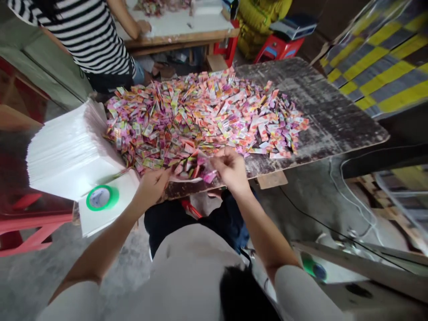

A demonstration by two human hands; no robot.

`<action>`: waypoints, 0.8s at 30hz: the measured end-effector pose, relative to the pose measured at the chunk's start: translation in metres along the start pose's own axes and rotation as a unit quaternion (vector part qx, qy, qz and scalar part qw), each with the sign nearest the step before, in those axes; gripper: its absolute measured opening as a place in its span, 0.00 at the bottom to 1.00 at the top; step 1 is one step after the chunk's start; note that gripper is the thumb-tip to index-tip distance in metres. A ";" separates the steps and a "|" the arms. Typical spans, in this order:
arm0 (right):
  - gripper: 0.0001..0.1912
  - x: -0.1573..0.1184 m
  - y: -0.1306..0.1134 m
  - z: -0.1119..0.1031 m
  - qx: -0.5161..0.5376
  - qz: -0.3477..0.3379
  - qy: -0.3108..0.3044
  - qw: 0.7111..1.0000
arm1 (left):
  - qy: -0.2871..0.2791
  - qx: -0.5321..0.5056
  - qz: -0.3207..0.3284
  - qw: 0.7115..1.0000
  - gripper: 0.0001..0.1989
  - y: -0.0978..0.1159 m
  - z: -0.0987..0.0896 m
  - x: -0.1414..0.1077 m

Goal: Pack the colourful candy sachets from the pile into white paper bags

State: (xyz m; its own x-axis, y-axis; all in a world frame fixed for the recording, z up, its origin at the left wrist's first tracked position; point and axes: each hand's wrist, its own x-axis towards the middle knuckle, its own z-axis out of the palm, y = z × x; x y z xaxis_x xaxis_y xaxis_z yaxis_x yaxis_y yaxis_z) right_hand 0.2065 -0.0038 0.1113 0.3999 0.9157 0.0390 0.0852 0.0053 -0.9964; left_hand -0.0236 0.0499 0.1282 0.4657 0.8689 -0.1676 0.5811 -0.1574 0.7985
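Note:
At the table's near edge, my left hand (152,185) has its fingers closed together by the front of a heap of small colourful printed packets (197,116). What it pinches, if anything, is hidden. Opposite it, my right hand (230,168) grips a see-through pinkish plastic wrapper (206,169). Several packets (189,167) lie between the two hands, above a thin white edge (187,180) whose full shape is covered.
Left of the heap stands a stack of white sheets (67,151), with a green tape roll (113,197) beside it. The dark worn table (310,98) extends right. A person in a striped top (90,35) works at a white table (174,26). Red stools (281,48) stand behind.

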 end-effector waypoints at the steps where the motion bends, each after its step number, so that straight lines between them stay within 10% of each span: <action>1: 0.10 0.001 0.001 0.000 0.001 0.000 0.006 1.000 | -0.012 0.006 0.001 1.000 0.26 0.001 0.000 0.001; 24: 0.11 0.036 0.003 -0.012 -0.002 0.068 -0.027 0.997 | -0.050 -0.164 -0.027 0.985 0.28 0.009 0.011 0.025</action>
State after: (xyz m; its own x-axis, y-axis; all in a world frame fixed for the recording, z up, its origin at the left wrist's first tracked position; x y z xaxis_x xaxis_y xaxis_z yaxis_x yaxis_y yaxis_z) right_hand 0.2319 0.0248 0.1103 0.3586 0.9280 -0.1013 0.0375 -0.1227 -0.9917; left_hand 0.0012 0.0653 0.1248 0.5135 0.8186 -0.2573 0.3673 0.0613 0.9281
